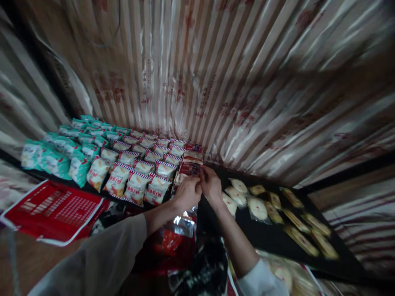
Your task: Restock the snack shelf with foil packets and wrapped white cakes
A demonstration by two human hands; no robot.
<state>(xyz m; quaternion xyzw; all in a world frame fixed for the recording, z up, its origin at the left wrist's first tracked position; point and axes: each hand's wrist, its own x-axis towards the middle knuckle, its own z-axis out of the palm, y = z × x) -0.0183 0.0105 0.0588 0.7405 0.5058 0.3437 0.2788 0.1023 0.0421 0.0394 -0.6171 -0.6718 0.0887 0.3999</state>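
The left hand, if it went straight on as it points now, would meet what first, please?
Most likely the right hand, which lies just ahead of the left hand; whether the two already touch is hard to tell in this dim, blurred picture.

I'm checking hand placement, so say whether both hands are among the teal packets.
No, the left hand and right hand are at the red packaging instead.
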